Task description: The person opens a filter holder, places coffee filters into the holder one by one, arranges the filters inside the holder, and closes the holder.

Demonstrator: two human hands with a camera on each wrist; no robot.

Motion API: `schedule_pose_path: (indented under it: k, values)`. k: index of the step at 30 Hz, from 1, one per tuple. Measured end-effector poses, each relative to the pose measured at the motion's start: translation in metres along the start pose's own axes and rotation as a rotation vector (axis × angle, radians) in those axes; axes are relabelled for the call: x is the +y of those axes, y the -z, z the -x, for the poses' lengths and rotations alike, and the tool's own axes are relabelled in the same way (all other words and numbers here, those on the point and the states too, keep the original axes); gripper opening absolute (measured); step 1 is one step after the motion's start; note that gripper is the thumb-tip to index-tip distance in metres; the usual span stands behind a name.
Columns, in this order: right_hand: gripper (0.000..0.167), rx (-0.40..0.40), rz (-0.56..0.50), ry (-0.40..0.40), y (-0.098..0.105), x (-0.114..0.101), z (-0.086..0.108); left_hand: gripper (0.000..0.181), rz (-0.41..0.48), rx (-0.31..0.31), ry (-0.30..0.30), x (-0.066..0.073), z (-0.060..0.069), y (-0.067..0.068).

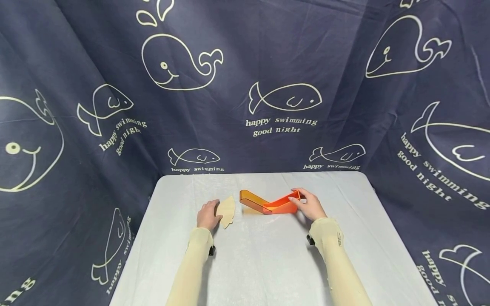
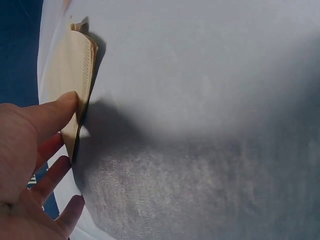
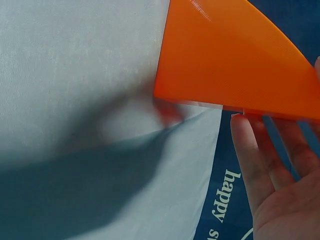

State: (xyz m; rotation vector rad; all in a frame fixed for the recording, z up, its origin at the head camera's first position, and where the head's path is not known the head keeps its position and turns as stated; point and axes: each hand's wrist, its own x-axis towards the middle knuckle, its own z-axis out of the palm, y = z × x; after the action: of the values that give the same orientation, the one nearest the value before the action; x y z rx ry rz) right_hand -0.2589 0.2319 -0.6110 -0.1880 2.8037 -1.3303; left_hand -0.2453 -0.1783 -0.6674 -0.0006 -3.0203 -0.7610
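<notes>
A small stack of tan paper coffee filters (image 1: 226,209) with a crimped edge lies left of the table's middle. My left hand (image 1: 208,216) pinches its left edge; in the left wrist view the thumb lies over the filters (image 2: 75,65) and the fingertips reach behind them. To the right, an orange plastic box (image 1: 281,205) stands with its see-through amber lid (image 1: 252,199) swung out to the left. My right hand (image 1: 311,206) grips the box's right end, thumb on the near side. In the right wrist view the orange wall (image 3: 235,55) hides part of that hand.
Both things are on a white-covered table (image 1: 252,263) with rounded far corners. Dark blue curtains (image 1: 237,51) printed with whales and fish enclose its back and sides. Small black devices are worn at both wrists.
</notes>
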Motion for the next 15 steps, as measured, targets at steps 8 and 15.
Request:
schedule_pose_path:
  k: [8,15]
  values:
    - [0.047,0.002,-0.001,-0.009,0.0,-0.0017,0.0004,0.063,0.074,0.039,-0.025,0.0019,-0.0008,0.004]
    - [0.048,0.001,0.0,-0.027,-0.0007,-0.0028,0.0017,0.06,0.14,0.069,-0.024,0.004,0.0,0.0061]
